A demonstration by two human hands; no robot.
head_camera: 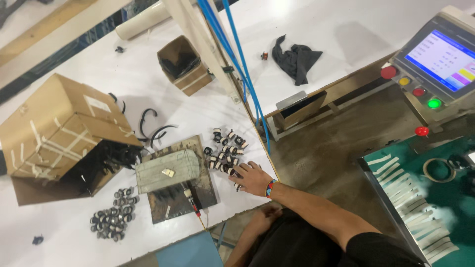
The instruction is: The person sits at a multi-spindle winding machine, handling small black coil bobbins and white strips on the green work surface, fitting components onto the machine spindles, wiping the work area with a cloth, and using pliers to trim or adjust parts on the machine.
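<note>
- We see the right hand (pixel 253 178) stretched flat over the near edge of a cluster of small black-and-white coil parts (pixel 225 151) on the white table (pixel 148 99), fingers touching the closest ones.
- Left of that cluster lies a grey block (pixel 166 170) on a dark plate (pixel 198 198).
- Farther left of the cluster sits a tipped, taped cardboard box (pixel 59 128).
- The left hand (pixel 267 213) rests low, near the table edge.

A factory workshop: control panel (pixel 442 62) with coloured buttons, workbench (pixel 59 232), cardboard boxes (pixel 64 131).
</note>
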